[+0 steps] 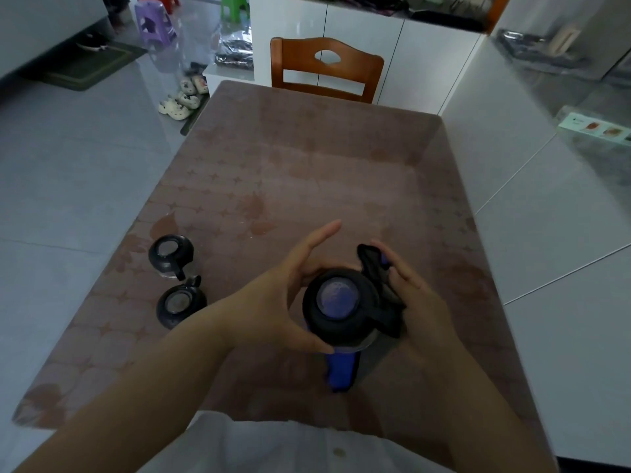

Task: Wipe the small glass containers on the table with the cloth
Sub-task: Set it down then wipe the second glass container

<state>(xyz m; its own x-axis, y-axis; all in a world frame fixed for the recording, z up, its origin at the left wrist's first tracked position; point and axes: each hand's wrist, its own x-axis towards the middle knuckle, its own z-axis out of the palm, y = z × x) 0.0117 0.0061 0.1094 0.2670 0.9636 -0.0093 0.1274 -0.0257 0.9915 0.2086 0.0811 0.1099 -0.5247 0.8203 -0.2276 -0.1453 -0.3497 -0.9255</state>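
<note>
A small glass container with a black lid [339, 303] is held up above the near middle of the table [307, 172]. My left hand [283, 295] grips it from the left, thumb under its near side and fingers round the far side. My right hand [415, 302] presses a blue and black cloth [375, 268] against the container's right side, and the cloth's blue end hangs below it. Two more black-lidded glass containers stand on the table's left side, one farther [170, 255] and one nearer [180, 304].
A wooden chair [326, 68] stands at the table's far end. White cabinets run along the right and behind the chair. On the floor to the left lie several slippers [182, 100], with a purple stool [153, 22] and a green stool farther back.
</note>
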